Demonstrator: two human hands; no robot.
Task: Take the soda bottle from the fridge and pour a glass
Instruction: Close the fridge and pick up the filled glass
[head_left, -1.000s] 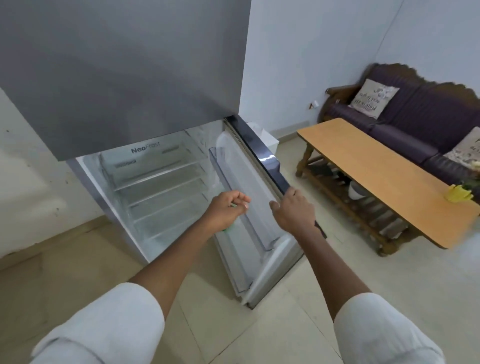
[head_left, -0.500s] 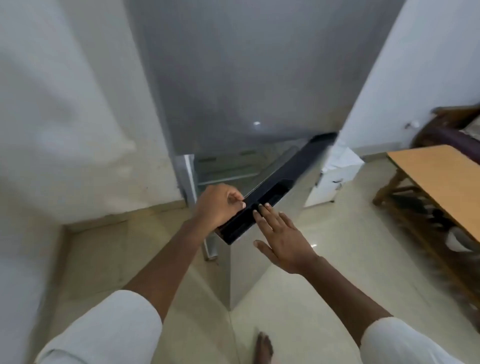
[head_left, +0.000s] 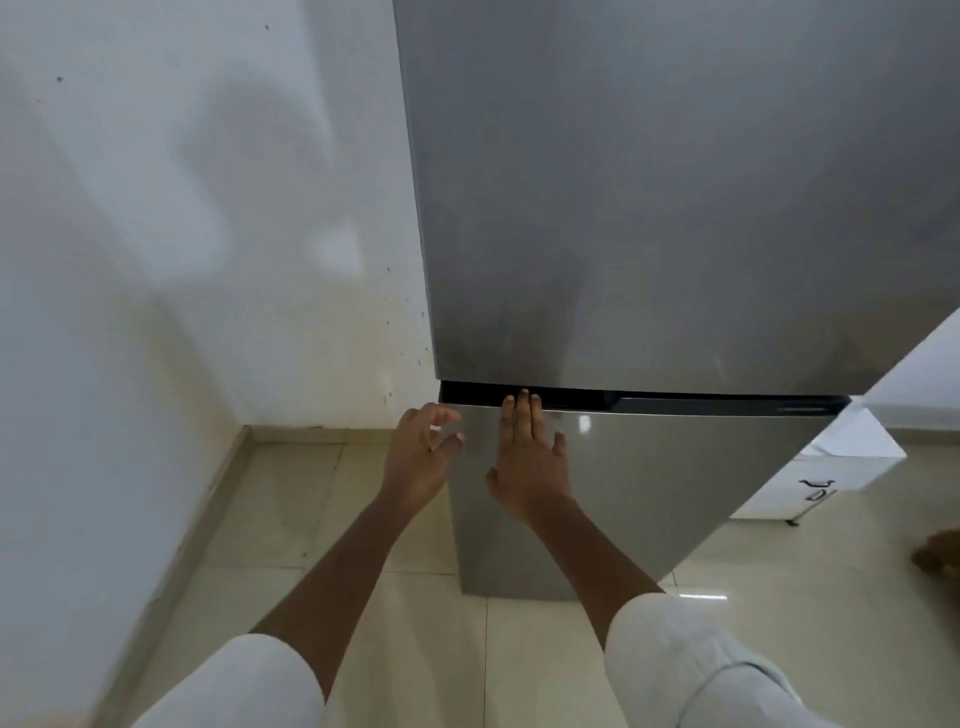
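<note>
A tall grey fridge fills the upper right of the head view, with both its doors closed. My right hand lies flat against the top of the lower door, fingertips at the dark handle strip. My left hand hovers just left of the door's corner, fingers apart and holding nothing. No soda bottle and no glass are in view.
A white wall stands close on the left and meets the tiled floor. A white box-like unit sits to the right of the fridge. A brown object shows at the right edge.
The lower fridge door swung from wide open to closed. My right hand went from its edge to flat on its front. My left hand let go of the door, and the view turned left.
</note>
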